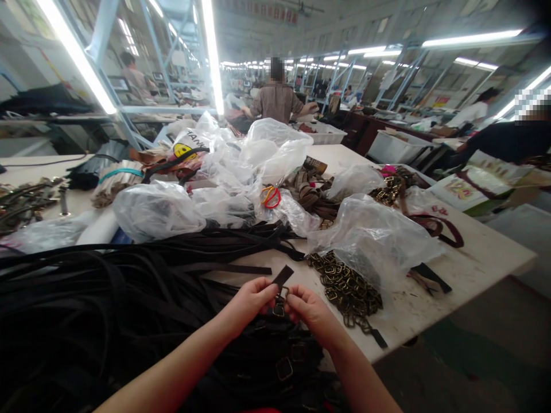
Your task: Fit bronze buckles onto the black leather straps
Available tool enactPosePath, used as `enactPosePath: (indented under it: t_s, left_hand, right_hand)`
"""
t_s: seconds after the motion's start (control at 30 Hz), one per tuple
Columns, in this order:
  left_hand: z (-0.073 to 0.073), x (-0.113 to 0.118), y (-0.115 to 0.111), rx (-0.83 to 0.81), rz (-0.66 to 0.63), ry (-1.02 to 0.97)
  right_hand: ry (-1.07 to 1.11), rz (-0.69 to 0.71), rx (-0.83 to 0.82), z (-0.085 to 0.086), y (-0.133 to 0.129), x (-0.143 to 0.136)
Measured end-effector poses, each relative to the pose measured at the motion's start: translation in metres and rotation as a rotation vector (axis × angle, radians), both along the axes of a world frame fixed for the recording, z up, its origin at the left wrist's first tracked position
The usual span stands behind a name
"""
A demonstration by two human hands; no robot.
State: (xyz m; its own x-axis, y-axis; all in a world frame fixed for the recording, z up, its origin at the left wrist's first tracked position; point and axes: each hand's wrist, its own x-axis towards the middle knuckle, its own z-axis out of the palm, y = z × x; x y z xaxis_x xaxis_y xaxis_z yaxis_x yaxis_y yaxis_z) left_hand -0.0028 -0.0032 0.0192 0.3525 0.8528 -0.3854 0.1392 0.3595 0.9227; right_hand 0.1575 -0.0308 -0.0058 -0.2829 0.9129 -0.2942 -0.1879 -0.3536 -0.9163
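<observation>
Strap (283, 276), dark in colour, is pinched between the thumb and fingers of your left hand (253, 299), and its flat end points up and to the right. Your right hand (306, 305) is closed with its fingertips on a metal buckle (284, 292), just beside the strap. The two hands are near to each other, above the front part of the pale table (486, 252). Whether the strap already passes through the buckle, I cannot tell, because your fingers hide this place. A second buckle (278, 310) is visible just below, between your hands.

To the left and under your forearms lies a large pile of black straps (107, 298). To the right there is a heap of brass-coloured buckles (350, 289), partly covered by a clear plastic bag (374, 232). Farther back, scissors (272, 198) with red and orange handles lie among other bags.
</observation>
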Motion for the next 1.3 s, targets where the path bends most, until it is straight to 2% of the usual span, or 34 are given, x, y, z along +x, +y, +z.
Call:
enactPosePath:
  t_s: [0.13,0.27,0.37,0.47,0.53,0.6,0.67,0.77,0.9,1.13,1.3]
  left_hand:
    - [-0.008,0.0,0.002,0.05,-0.006,0.035]
    - [-0.012,-0.003,0.002,0.173,-0.03,0.1]
    - [-0.009,-0.004,-0.001,0.333,-0.058,0.18]
    - [-0.005,-0.004,-0.006,0.578,-0.153,0.325]
    - [-0.004,-0.004,-0.01,0.716,-0.234,0.415]
    - [-0.002,-0.004,-0.013,0.771,-0.278,0.434]
    - [-0.001,-0.004,-0.014,0.72,-0.269,0.376]
    - [0.001,-0.007,-0.01,0.525,-0.167,0.311]
    - [-0.004,-0.012,0.0,0.344,-0.042,0.385]
    - [-0.016,-0.013,-0.001,0.068,-0.182,0.221]
    - [-0.005,-0.021,-0.002,0.054,-0.324,0.169]
  right_hand:
    - [-0.002,-0.036,-0.008,-0.001,0.0,-0.002]
    - [0.053,-0.054,-0.03,0.001,0.0,-0.004]
    - [0.185,-0.101,-0.094,0.003,-0.001,-0.005]
    - [0.284,-0.175,-0.178,0.002,-0.001,-0.005]
    - [0.293,-0.193,-0.197,0.0,0.0,-0.005]
    - [0.255,-0.188,-0.178,-0.003,0.0,-0.004]
    - [0.17,-0.204,-0.124,-0.004,0.0,-0.002]
    - [0.038,-0.266,-0.03,-0.002,-0.002,-0.001]
    - [0.006,-0.337,0.026,0.004,-0.003,-0.002]
    - [0.066,-0.381,0.01,0.004,-0.001,-0.001]
    - [0.27,-0.254,-0.153,0.004,-0.003,0.001]
